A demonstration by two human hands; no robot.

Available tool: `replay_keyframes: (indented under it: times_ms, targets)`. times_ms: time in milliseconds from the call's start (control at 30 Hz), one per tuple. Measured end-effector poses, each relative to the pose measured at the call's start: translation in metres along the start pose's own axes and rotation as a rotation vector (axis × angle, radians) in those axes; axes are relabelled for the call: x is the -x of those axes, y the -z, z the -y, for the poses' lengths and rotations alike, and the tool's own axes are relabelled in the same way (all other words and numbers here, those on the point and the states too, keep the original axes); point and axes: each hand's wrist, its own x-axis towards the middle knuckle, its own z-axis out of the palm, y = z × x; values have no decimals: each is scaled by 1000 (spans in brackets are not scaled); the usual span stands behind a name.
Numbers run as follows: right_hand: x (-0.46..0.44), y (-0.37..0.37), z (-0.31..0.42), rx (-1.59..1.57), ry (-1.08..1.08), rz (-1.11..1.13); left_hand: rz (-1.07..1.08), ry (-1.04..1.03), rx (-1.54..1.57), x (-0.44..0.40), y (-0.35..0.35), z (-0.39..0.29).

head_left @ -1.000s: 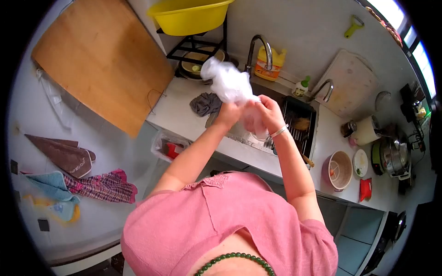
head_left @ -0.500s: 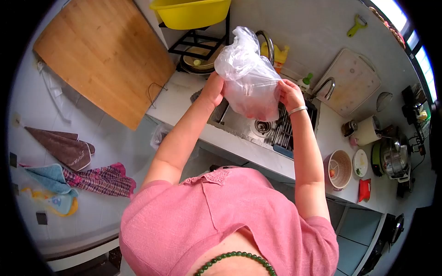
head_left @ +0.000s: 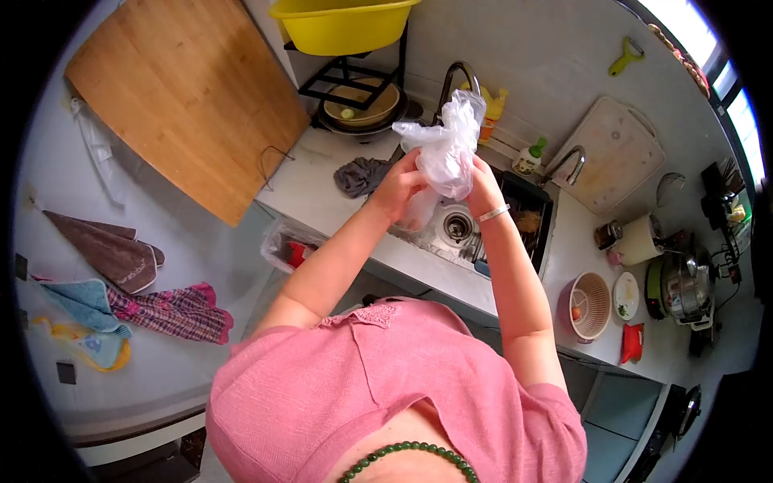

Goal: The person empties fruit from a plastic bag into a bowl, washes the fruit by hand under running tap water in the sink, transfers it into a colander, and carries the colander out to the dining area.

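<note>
Translucent white plastic, a crumpled bag [head_left: 448, 165], is bunched between the two hands above the metal sink [head_left: 435, 241]. The left hand [head_left: 402, 190] is partly closed, its fingers bent against the near left side of the bag, with a small gap between some of them. The right hand [head_left: 483, 190], with a silver-coloured bracelet [head_left: 493, 213] at its wrist, grasps the bag's right side; part of its fingers is hidden by the plastic, so how tightly they close cannot be told. Neither hand is spread wide. The bag's loose upper folds rise above the hands, in front of the curved metal tap [head_left: 448, 80], and a thinner flap hangs below them, beside the round drain [head_left: 458, 229].

On the pale tabletop [head_left: 310, 189], a crumpled dark grey cloth [head_left: 360, 177] lies just to the left of the left hand. Behind the sink stand a yellow plastic bottle [head_left: 492, 113], partly covered by the bag, and a small white bottle with a green top [head_left: 529, 158]. A black rectangular tray [head_left: 544, 241] sits at the sink's right side. Farther right are a round pink plastic basket [head_left: 568, 310], a small white plate [head_left: 626, 290] and a red packet [head_left: 632, 343].
</note>
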Motion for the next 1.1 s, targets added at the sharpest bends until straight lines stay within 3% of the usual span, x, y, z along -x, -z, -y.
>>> replay_keyframes:
  times_ms: [67, 133, 200, 267, 333, 367, 433, 600, 633, 700, 733, 800, 833, 867, 933, 967, 1033, 1067, 1100]
  targets:
    - [-10, 9, -11, -6, 19, -52, 136, 106, 63, 6, 10, -12]
    - [-5, 5, -16, 27, 16, -77, 101, 196, 124, 5, 15, -17]
    - [-1, 0, -16, 339, 12, 12, 62, 289, 188, 6, 19, -14]
    - [-8, 5, -24, 227, 44, 71, -156, 184, -28, 3, 21, -4]
    - [-12, 12, -12, -222, -54, -71, -222, 163, 43, 5, 27, -3]
    - [-10, 20, -3, -406, -53, -15, -235, 125, 173, 6, 36, 0]
    - [-7, 34, 9, -511, 25, -18, -315, 65, 347, 13, 45, -1]
    - [-8, 36, 10, -628, 22, -65, -309, -10, 273, 44, 61, 6]
    - [-8, 33, 11, -628, 21, -63, -324, 66, 171, 51, 66, 9]
    - [-7, 23, 16, -677, 31, 158, -284, 194, -103, 64, 78, 4]
    - [-8, 21, 17, -674, 29, 162, -286, 190, -101, 68, 79, -5]
    - [-9, 17, 17, -612, 3, 137, -232, 165, -697, 76, 78, -20]
    - [-8, 14, 21, -608, -7, 128, -278, -70, -843, 74, 82, -23]
    - [-5, 9, 24, -604, -10, 133, -284, -74, -841, 72, 80, -28]
    - [-2, 2, 30, -543, -23, 92, -318, -571, -816, 67, 52, -57]
    - [-4, 3, 29, -522, -20, 102, -320, -574, -814, 63, 36, -74]
    - [-1, 3, 31, -512, -28, 154, 49, -759, -1077, 53, 6, -98]
    - [0, 1, 34, -505, -34, 205, 46, -766, -1075, 42, 1, -94]
    - [1, 0, 35, -499, -31, 209, 212, -682, -1167, 30, -1, -85]
